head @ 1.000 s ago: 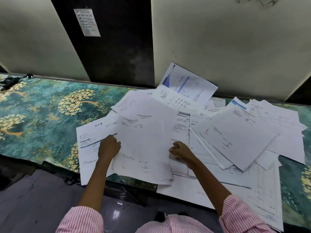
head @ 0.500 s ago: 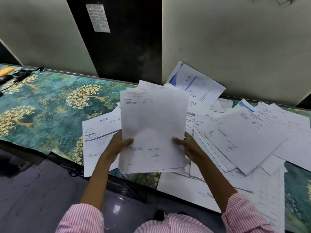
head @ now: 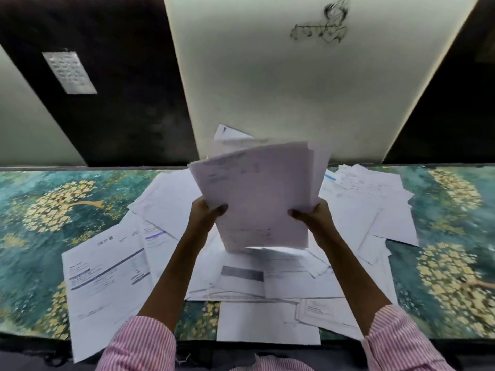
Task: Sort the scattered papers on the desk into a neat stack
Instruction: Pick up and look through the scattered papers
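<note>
above the middle of the desk [head: 32, 250], a bundle of papers [head: 257, 194] is held upright and tipped a little away from the person. its lower edge is close over the loose sheets beneath, though i cannot tell whether it touches them. the left hand [head: 205, 214] pinches the bundle's left edge, thumb on the near face and the other fingers hidden behind. the right hand [head: 314, 215] pinches the right edge in the same way.

gripping both side edges low down looks like the hold you take to knock sheets square. it leaves the bottom edge free to tap on the surface, and the sheets can slide level between the two grips. the top of the bundle fans apart with corners out of line, so it is not yet even.

the scattered papers [head: 369, 210] lie flat across the desk, overlapping at odd angles on both sides of the hands. a big sheet [head: 107, 274] with a dark bar lies aslant at the left, and a plain sheet [head: 265, 325] juts over the near edge. by my reading the job is at an early stage, with one small bundle gathered and most sheets not yet picked up. blur hides the print.
</note>
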